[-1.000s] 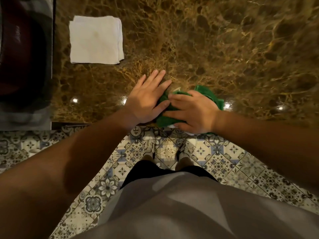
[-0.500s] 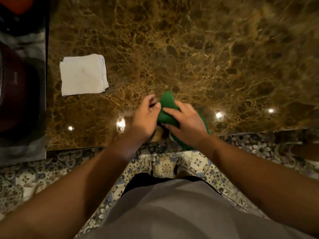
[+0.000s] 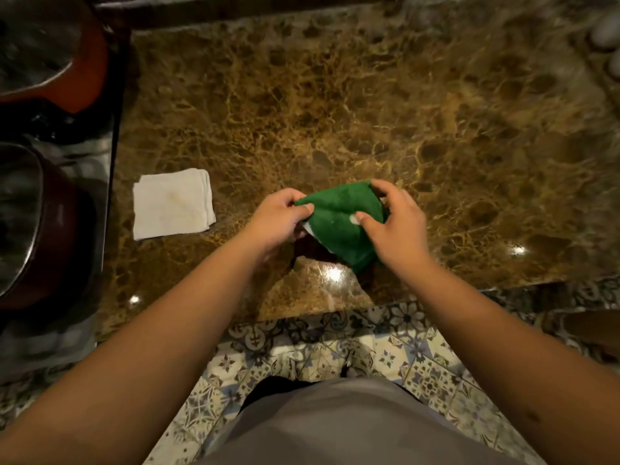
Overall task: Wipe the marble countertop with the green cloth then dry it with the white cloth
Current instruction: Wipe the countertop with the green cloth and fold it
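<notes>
The green cloth (image 3: 342, 223) is lifted just above the brown marble countertop (image 3: 352, 105), near its front edge. My left hand (image 3: 278, 223) pinches the cloth's left corner. My right hand (image 3: 392, 226) grips its right side with thumb and fingers. The cloth hangs bunched between both hands, with a bit of white showing at its edges. The folded white cloth (image 3: 172, 203) lies flat on the marble to the left, apart from both hands.
A dark red pot (image 3: 37, 226) stands on a stove surface at the left edge, with an orange-red pot (image 3: 90, 72) behind it. Patterned floor tiles (image 3: 335, 350) show below the counter's front edge. Pale round objects (image 3: 607, 31) sit at the far right.
Both hands lifted the green cloth from the counter's front edge and pulled it apart between them. The view shifted, so more of the countertop's back shows.
</notes>
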